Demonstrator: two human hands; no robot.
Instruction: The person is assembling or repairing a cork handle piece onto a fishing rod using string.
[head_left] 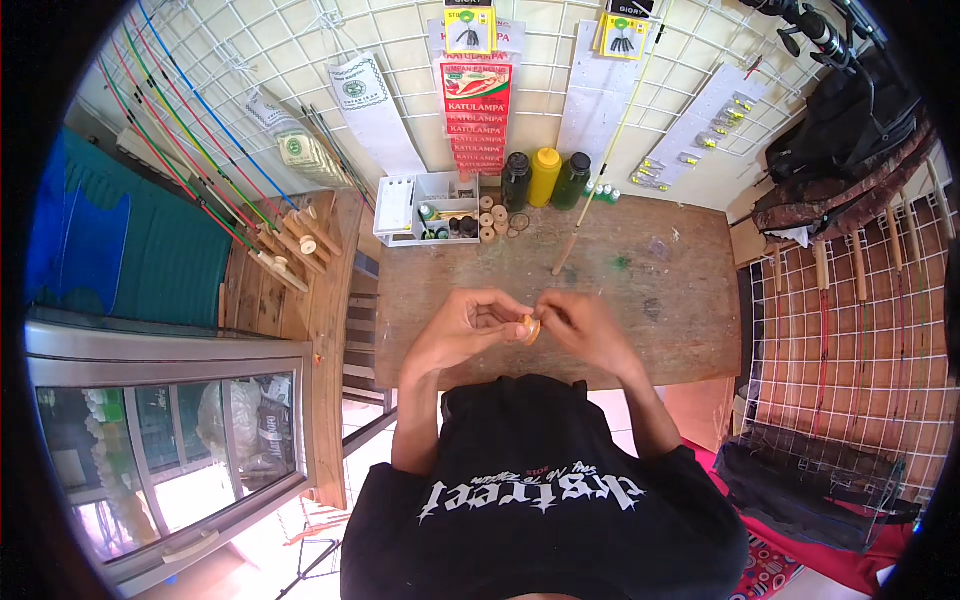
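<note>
Over the near part of the wooden table (640,300), my left hand (462,330) grips a small orange spool (531,328) between thumb and fingers. Close beside it, my right hand (588,330) is closed with its fingertips pinched at the spool's upper right edge. Whatever those fingers pinch, if anything, is too small to make out. Beyond my hands a thin yellow rod with a wooden handle (565,254) leans up from the tabletop toward the wall grid.
A white organizer (400,240) with small bottles stands at the back left, beside several wooden spools (488,220). Black, yellow (544,180) and dark green bottles line the wall. Fishing rods stand left and hang right. A glass-fronted cabinet (170,460) is at lower left.
</note>
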